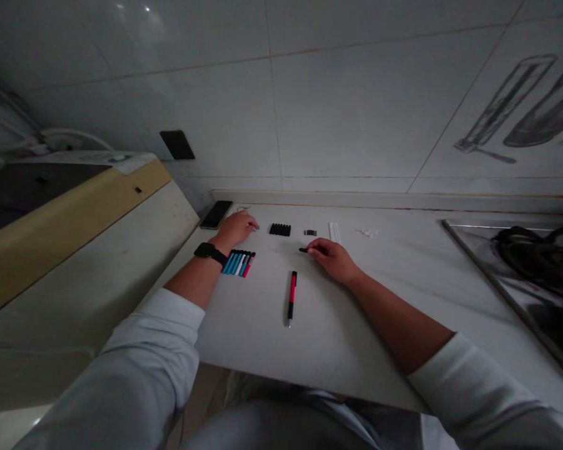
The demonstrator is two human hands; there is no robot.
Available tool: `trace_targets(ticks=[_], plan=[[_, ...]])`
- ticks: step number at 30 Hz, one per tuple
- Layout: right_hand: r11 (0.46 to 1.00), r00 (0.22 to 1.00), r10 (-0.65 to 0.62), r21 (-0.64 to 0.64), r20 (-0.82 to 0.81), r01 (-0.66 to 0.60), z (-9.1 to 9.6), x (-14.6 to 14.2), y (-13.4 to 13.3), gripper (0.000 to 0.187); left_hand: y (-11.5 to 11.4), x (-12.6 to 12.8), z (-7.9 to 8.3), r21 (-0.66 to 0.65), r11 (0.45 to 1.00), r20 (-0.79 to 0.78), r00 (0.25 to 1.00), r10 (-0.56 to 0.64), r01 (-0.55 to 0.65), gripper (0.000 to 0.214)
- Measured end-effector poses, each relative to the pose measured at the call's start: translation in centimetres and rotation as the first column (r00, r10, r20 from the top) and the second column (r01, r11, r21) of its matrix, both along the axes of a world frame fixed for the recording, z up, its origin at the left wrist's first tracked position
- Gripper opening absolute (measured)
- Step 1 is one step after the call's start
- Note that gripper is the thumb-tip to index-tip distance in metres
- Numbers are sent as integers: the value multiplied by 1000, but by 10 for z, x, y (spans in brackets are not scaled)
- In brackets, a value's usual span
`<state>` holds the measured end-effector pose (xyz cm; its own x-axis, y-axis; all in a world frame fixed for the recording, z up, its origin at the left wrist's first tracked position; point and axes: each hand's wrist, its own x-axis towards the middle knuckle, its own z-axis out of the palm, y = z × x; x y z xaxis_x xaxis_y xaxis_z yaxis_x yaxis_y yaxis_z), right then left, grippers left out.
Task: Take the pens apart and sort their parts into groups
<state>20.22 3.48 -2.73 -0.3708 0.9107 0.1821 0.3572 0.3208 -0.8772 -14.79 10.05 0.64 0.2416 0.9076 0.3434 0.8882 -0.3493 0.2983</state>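
Note:
My left hand (pixel 237 229) is at the back left of the counter, fingers pinched together. A tiny pale piece shows at its fingertips, too small to name. My right hand (pixel 332 257) pinches a small black pen part (pixel 303 250) above the middle of the counter. Nearer to me lies a red and black pen (pixel 292 299), tip towards me. Beside my left wrist is a row of coloured pen barrels (pixel 239 263), blue, white and red. Behind, in a line, are black grips (pixel 280 229), small dark clips (pixel 310 232), white refill-like sticks (pixel 334 232) and small whitish pieces (pixel 368 233).
A phone (pixel 216 214) lies at the counter's back left corner. A stove (pixel 535 262) borders the white counter (pixel 356 337) on the right. To the left stands a large white and tan appliance (pixel 122 231). The tiled wall (pixel 356 119) rises behind.

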Motion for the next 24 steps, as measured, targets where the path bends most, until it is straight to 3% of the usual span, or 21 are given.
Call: trace_targets(ticks=[4,13,20,24], plan=[[1000,1000,-1,8,24,1,4,-1,-2,29,0,-4,-3,-48,999,-151,989,7,-14,16],[1000,1000,1,-16,11,-1,9,-1,-6,28,0,-4,2,-49,999,-154,988,-3,-5,16],[1000,1000,2,8,25,-2,6,0,-3,25,-3,-2,16,-21,1000,-166,986,-16,13,19],[1000,1000,-11,18,-21,11,1,0,1,22,-13,19,31,-7,999,-124,992,-37,36,18]])
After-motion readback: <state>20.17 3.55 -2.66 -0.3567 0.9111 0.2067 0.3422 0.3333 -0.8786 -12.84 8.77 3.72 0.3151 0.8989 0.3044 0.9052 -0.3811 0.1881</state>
